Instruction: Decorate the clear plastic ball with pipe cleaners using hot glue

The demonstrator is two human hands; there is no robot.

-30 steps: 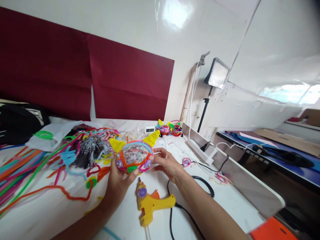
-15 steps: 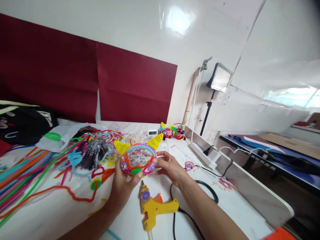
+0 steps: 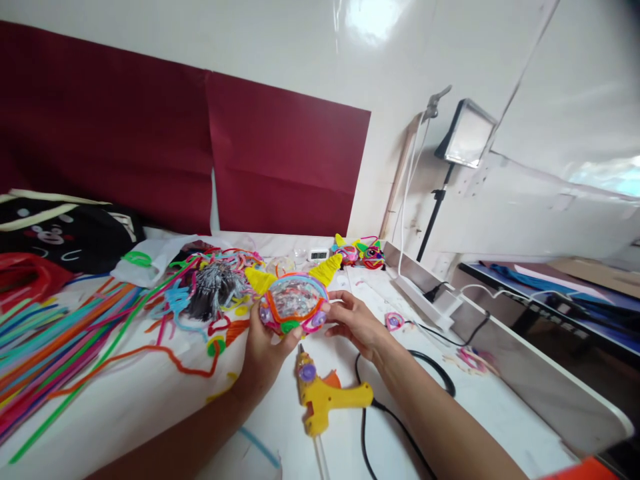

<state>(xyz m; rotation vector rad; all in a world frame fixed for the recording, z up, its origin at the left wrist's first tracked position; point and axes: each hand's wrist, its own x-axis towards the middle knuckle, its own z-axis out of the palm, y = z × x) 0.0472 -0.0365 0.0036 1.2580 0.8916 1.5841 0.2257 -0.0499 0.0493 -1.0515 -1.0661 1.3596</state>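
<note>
Between my two hands is a clear round ornament (image 3: 296,297) trimmed with pipe cleaners, with two yellow pointed ears on top, an orange band, purple coils and a green disc at its lower front. My left hand (image 3: 267,350) grips its left and lower edge, thumb near the green disc. On its right edge, my right hand (image 3: 353,323) holds with bent fingers. Just below lies a yellow glue gun (image 3: 323,398) on its side, nozzle pointing away from me, a purple coil on its body and a clear glue stick out of its back.
Loose pipe cleaners (image 3: 75,340) spread over the left side, near a dark tinsel bundle (image 3: 213,290). Two similar ornaments (image 3: 357,252) stand at the back beside a small digital display (image 3: 319,255). A power strip (image 3: 425,300) runs along the right-hand board.
The whole view has shifted, so the scene sits further right and slightly higher, except the lower table. Both hands keep their hold on the ornament, which stays much the same.
</note>
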